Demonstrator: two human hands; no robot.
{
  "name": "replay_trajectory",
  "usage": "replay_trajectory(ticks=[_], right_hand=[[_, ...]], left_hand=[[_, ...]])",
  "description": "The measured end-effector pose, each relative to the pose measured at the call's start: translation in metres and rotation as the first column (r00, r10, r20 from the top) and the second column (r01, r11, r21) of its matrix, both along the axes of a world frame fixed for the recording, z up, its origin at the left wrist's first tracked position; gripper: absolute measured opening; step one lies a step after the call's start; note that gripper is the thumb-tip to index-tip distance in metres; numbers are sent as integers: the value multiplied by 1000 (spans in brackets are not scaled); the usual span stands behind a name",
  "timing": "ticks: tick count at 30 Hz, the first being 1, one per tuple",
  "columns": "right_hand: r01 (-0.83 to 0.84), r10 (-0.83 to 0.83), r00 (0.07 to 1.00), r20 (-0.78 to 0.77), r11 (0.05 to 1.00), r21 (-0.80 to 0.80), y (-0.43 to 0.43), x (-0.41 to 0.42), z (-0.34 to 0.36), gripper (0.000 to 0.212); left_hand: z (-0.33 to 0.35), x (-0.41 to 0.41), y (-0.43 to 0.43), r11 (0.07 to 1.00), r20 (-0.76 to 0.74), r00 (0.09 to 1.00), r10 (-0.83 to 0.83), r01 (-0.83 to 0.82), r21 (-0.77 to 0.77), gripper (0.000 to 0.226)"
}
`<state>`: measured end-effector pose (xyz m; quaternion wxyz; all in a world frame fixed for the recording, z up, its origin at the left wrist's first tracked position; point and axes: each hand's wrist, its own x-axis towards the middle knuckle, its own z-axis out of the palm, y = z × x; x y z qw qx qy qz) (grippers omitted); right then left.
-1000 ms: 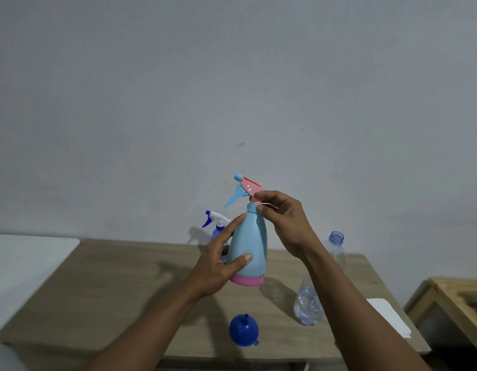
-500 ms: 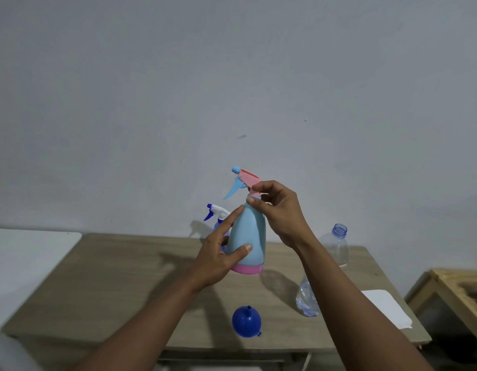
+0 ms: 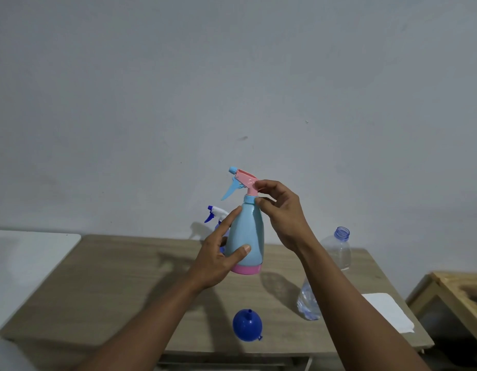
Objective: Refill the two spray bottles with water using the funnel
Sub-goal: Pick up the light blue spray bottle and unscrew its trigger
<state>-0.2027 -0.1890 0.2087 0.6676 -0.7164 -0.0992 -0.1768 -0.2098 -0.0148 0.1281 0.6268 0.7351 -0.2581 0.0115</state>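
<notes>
Taking the wooden table as our landmark, we start at its left edge, where a white surface sits just beside it. Above the table's middle, toward the back, we see our left hand wrapped around the lower body of the light blue spray bottle, thumb across the front near the pink base and index finger stretched up along the side; the fingers are closed on the bottle, which is lifted clear of the tabletop and stands roughly upright. Behind our left hand, at the table's back edge, a second spray bottle with a white and dark blue head is mostly hidden, so only its trigger and top show. At the table's front edge, below the raised bottle, the blue funnel lies with its wide mouth down and its spout pointing up. Our right hand is at the raised bottle's neck, thumb and fingers pinching the collar just under the pink spray head, whose blue trigger points left. On the table's right part a clear water bottle with no cap stands partly behind our right forearm, some water in its bottom. At the table's right front corner lies a white cloth, and beyond the table's right edge stands a wooden frame
</notes>
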Motion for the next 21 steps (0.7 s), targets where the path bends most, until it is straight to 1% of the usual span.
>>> replay_trajectory(ticks=[3, 8, 14, 18, 21], right_hand=[[-3, 3, 1000, 11, 1000, -2, 0, 1, -1, 24], [-1, 1, 1000, 1, 1000, -7, 2, 2, 0, 23], [2, -2, 1000, -1, 1000, -28, 3, 3, -4, 25], [-11, 11, 1000, -14, 1000, -15, 3, 3, -5, 24], [7, -7, 1000, 19, 1000, 17, 3, 6, -3, 24]], left_hand=[[-1, 1, 0, 1000, -3, 1000, -6, 6, 8, 75], [-3, 3, -1, 1000, -34, 999, -13, 13, -9, 79], [-9, 3, -1, 1000, -13, 1000, 6, -6, 3, 75], [-11, 3, -1, 1000, -10, 1000, 17, -17, 20, 74], [-14, 6, 0, 1000, -11, 1000, 14, -14, 16, 75]])
